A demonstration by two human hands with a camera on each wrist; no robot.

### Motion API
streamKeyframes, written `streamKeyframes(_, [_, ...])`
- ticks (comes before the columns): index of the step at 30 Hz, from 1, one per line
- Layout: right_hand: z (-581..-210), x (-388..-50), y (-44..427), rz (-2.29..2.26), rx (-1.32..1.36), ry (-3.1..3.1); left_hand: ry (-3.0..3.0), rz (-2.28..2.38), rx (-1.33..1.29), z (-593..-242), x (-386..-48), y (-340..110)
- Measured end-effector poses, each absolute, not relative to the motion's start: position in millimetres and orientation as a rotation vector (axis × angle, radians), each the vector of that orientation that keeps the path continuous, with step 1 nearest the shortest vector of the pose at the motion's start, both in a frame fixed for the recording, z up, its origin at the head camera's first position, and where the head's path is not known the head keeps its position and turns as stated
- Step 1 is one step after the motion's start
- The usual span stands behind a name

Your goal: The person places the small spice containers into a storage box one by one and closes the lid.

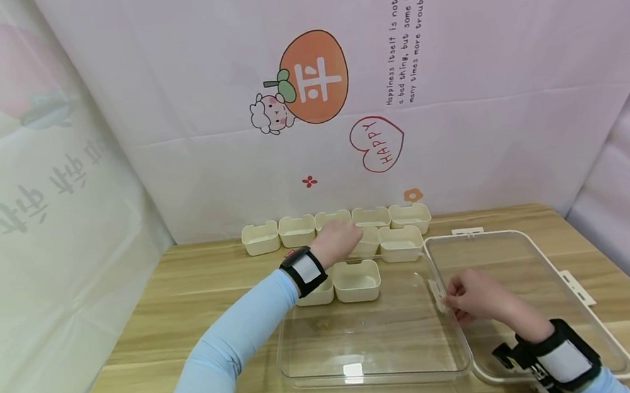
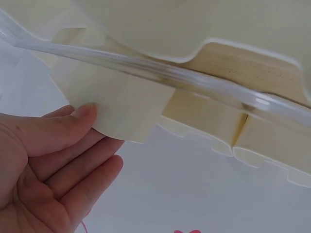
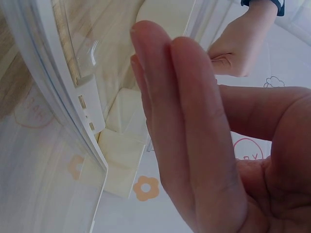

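Note:
My left hand (image 1: 338,242) reaches over the far side of the clear box (image 1: 321,379). In the left wrist view, the thumb and fingers of that left hand (image 2: 63,165) pinch the edge of a tilted cream cup (image 2: 114,104). Another cup (image 1: 401,245) stands just right of it. Two cups, one of them (image 1: 357,283) in full view, sit at the box's far left. My right hand (image 1: 475,295) is at the box's right side, beside a white clip (image 1: 437,295). The right wrist view shows this right hand (image 3: 194,131) with fingers extended, holding nothing.
Several cream cups, including one at the left end (image 1: 261,238), line the table's back edge before a printed cloth (image 1: 204,169). A clear lid with a white rim (image 1: 543,257) and clips (image 1: 577,288) lies right of the box, under my right forearm.

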State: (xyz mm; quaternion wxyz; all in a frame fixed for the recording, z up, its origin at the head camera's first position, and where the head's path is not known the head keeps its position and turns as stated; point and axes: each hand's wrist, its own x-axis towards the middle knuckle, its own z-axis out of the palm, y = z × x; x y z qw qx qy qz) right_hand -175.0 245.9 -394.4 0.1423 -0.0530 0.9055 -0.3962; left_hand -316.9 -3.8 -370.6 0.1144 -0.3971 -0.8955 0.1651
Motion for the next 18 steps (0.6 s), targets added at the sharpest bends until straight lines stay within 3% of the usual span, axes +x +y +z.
streamKeyframes(18, [-395,-176,247,-1.16,-0.14,2.59,-2.544,0.393,-1.171,-356,-306,-5])
